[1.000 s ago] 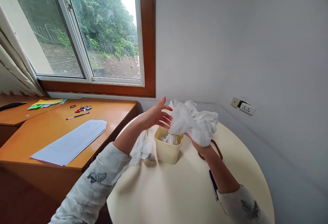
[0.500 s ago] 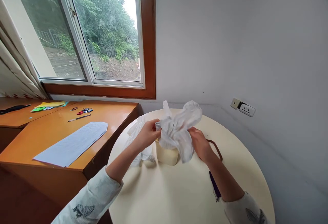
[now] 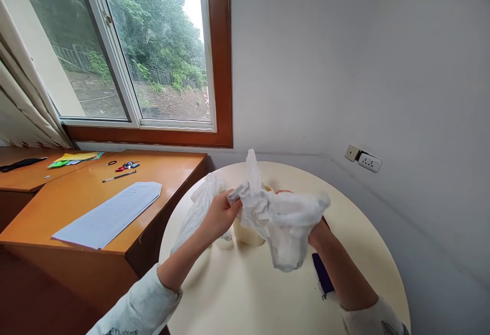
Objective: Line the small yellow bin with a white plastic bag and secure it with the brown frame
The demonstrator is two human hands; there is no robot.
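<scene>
A crumpled white plastic bag (image 3: 293, 222) is stretched between my hands above the round table. My left hand (image 3: 222, 215) pinches a gathered, twisted end of it between thumb and fingers. At the bag's right side, my right hand (image 3: 319, 233) holds it from behind; most of its fingers are hidden by the plastic, and fingertips show above the far edge. Partly covered by the bag stands a cream-coloured container (image 3: 247, 234). A second thin plastic bag (image 3: 197, 210) lies left of the container, beside my left wrist.
The round cream table (image 3: 229, 294) carries a dark purple cloth piece (image 3: 323, 276) near my right forearm. An orange-brown desk (image 3: 179, 164) at the left holds papers (image 3: 111, 215), a pen (image 3: 119, 176) and a red-handled item (image 3: 124, 166). A wall socket (image 3: 369, 162) sits at right.
My right hand has moved right and nearer, pulling the bag's right part wider and lower. My left hand keeps its grip at about the same place.
</scene>
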